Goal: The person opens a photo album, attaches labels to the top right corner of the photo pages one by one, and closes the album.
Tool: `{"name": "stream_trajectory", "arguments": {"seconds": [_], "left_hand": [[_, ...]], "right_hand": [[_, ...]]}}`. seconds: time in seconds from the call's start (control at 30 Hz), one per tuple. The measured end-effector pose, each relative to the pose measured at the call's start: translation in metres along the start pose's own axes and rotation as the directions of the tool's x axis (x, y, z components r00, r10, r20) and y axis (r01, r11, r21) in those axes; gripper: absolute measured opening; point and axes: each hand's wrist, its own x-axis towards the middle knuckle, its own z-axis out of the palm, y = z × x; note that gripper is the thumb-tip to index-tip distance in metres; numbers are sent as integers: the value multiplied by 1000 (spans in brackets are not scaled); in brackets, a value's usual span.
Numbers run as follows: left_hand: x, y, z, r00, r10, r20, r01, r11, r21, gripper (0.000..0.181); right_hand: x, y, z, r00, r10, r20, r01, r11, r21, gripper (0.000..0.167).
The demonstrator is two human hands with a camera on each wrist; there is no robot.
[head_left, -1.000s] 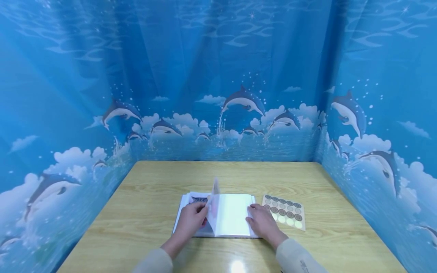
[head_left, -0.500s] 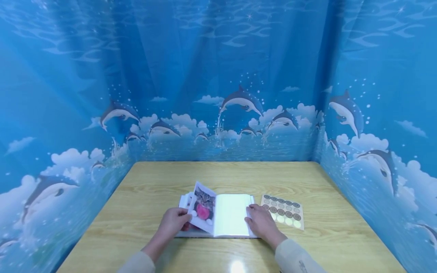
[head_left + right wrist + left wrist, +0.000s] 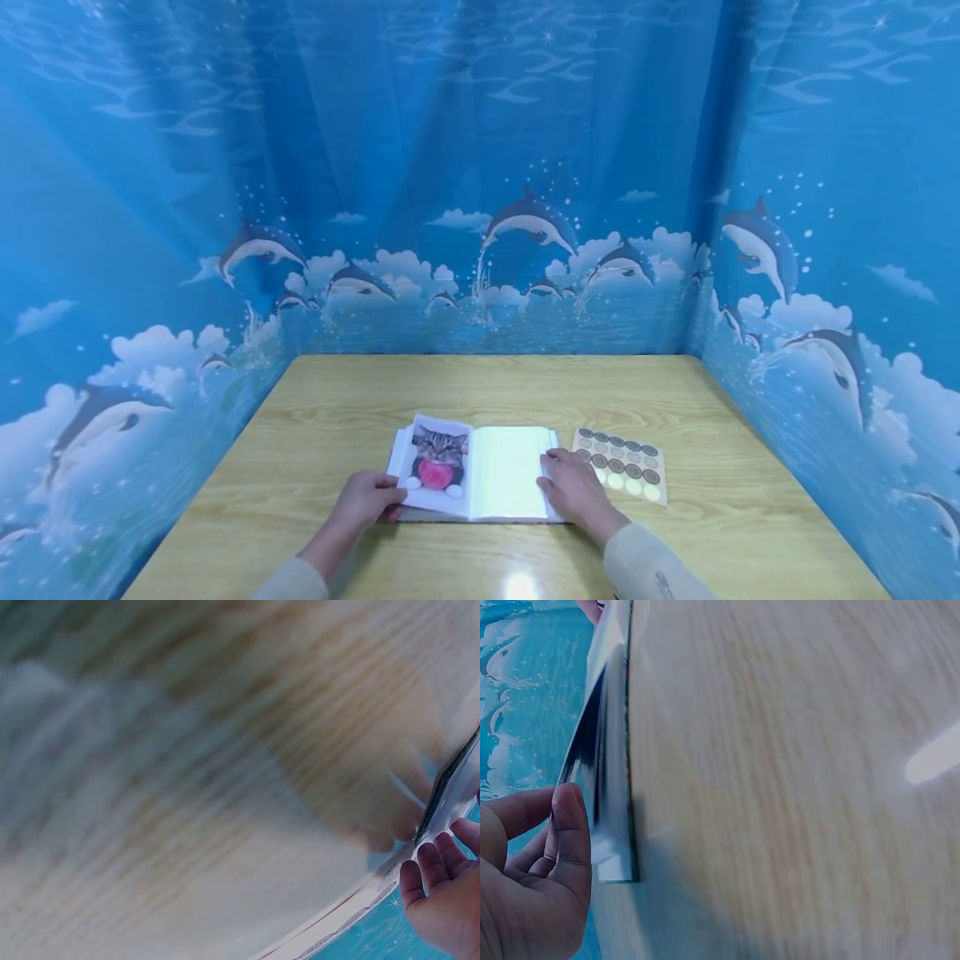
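Note:
An album [image 3: 510,475] lies spread on the table, its right page blank white. On the left is a page [image 3: 437,463] with a picture of a tabby kitten and a pink heart shape. My left hand [image 3: 365,502] pinches that page's outer lower edge between thumb and fingers. In the left wrist view, the left hand [image 3: 544,862] holds the page [image 3: 576,742] lifted at a slant above the leaves beneath. At the album's right edge rests my right hand [image 3: 576,490]; in its wrist view the right hand [image 3: 450,892] has loosely bent fingers beside the edge.
A sheet of round stickers [image 3: 630,467], brown and pale, lies just right of the album, partly behind my right hand. The wood-grain table [image 3: 360,392] is enclosed by blue dolphin-print curtains [image 3: 495,125] at the back and sides.
My left hand has moved left and down, turning the page from nearly upright over to the left side, so the kitten picture now faces up. The right hand has stayed at the right edge.

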Motion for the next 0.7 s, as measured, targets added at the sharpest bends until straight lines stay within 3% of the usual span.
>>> {"name": "stream_trajectory", "arguments": {"seconds": [0.47,0.7], "left_hand": [[-1,-14,-1,1000,15,-27,-12,995,102,36],[2,-18,0,997,66,-44,-52,965,257,38]], "right_hand": [[-1,-2,-1,1000,3,-2,-3,1000,6,29],[-2,-1,2,1000,12,-12,-12,1000,13,30]]}}
